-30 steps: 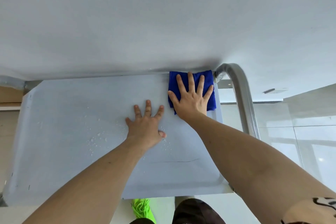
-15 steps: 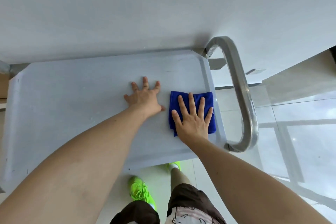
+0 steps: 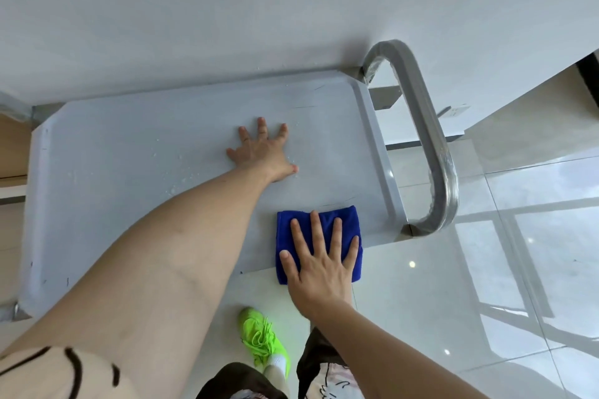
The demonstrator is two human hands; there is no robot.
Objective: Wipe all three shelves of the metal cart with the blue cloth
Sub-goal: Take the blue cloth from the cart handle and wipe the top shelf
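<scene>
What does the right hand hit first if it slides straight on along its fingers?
Little in the way: the right hand, flat on the blue cloth, points across bare shelf toward the far raised rim, then the wall. Depth is uncertain.

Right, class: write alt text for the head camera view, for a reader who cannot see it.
Seen from above, a person's right hand presses a folded blue cloth flat at the near edge of a grey metal cart shelf, by the cart's handle. The left hand rests flat mid-shelf, near water droplets.
</scene>
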